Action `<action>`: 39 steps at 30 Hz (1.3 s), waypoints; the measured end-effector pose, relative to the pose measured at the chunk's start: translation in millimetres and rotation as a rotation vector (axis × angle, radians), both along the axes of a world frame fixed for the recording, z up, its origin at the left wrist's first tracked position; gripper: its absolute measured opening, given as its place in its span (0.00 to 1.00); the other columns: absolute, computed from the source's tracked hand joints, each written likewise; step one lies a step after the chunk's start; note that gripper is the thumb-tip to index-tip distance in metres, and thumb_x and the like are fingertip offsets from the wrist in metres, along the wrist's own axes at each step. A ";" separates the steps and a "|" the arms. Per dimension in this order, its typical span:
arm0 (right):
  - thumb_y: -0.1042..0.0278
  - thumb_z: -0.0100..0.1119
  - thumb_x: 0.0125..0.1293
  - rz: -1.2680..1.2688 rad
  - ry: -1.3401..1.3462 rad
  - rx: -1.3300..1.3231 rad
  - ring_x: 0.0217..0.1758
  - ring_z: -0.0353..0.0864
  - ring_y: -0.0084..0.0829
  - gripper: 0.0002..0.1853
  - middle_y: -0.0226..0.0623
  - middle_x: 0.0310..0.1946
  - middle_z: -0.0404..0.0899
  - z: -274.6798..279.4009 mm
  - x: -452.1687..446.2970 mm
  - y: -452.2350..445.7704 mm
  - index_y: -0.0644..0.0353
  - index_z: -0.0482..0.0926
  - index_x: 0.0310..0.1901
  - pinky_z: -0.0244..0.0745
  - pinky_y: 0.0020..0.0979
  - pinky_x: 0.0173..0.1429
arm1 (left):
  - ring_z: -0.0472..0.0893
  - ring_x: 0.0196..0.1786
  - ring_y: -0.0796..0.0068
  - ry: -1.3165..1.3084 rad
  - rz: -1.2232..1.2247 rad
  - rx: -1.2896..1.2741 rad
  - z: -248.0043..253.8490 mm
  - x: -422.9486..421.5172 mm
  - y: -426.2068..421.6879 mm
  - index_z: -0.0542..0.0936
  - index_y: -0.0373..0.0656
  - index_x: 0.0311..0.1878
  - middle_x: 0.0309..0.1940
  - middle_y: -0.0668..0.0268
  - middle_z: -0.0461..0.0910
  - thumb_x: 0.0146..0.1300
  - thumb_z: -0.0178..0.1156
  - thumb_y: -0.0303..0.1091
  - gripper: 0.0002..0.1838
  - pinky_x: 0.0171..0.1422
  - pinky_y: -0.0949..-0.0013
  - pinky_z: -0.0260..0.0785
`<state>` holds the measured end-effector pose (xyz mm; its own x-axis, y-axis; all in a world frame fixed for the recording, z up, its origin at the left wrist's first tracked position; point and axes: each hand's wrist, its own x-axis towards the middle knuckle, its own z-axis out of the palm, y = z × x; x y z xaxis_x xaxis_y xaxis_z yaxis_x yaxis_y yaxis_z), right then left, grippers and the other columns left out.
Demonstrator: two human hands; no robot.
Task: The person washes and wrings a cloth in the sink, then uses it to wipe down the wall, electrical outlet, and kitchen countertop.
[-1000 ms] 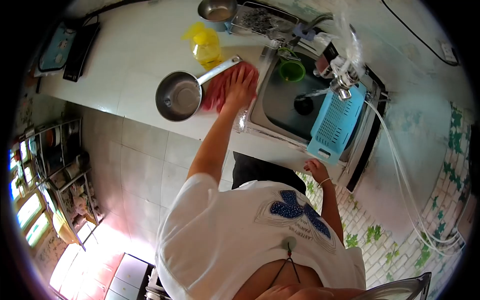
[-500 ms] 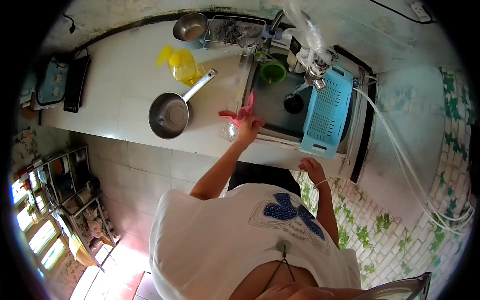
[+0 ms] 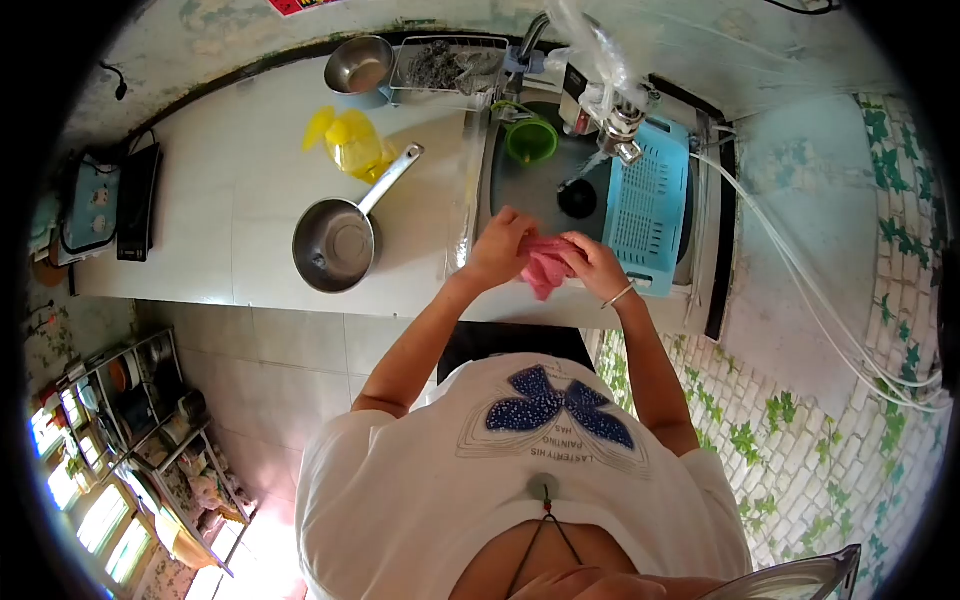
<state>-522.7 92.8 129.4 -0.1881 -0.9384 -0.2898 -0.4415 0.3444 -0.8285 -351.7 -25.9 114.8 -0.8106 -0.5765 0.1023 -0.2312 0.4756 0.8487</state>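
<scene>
A pink cloth (image 3: 546, 268) is bunched between my two hands over the front edge of the sink (image 3: 515, 188). My left hand (image 3: 500, 248) is closed on the cloth's left end. At its right end my right hand (image 3: 596, 268) grips it too, and a pale bracelet circles that wrist. The cloth's lower part hangs loose. Beyond my hands, water runs from the faucet (image 3: 628, 150) toward the dark drain (image 3: 577, 198). A light-blue strainer basket (image 3: 648, 205) spans the sink's right side, and a green cup-like container (image 3: 530, 142) sits at its back left.
Left of the sink, a steel saucepan (image 3: 336, 246) rests on the counter (image 3: 200, 220), its handle toward the back right. Behind it lies a yellow spray bottle (image 3: 352, 142). A metal bowl (image 3: 360, 68) and a wire rack (image 3: 450, 66) with scouring pads stand along the wall.
My left hand has lifted the cloth from the sink's left edge and moved right. My right hand has come up from beside the counter and taken hold of the cloth.
</scene>
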 end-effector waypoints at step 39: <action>0.66 0.50 0.61 -0.174 0.223 -0.159 0.36 0.77 0.43 0.10 0.43 0.35 0.77 -1.9 -86.4 -46.7 0.59 0.74 0.42 0.71 0.34 0.42 | 0.78 0.35 0.55 0.114 -0.018 0.210 -1.4 -126.1 -65.8 0.74 0.39 0.42 0.30 0.54 0.78 0.57 0.54 0.31 0.10 0.39 0.59 0.69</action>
<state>-609.1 46.2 127.5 -0.3916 -0.9170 -0.0758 -0.5640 0.3044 -0.7676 -477.8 -91.6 113.5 -0.8108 -0.5808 0.0728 -0.1214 0.2887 0.9497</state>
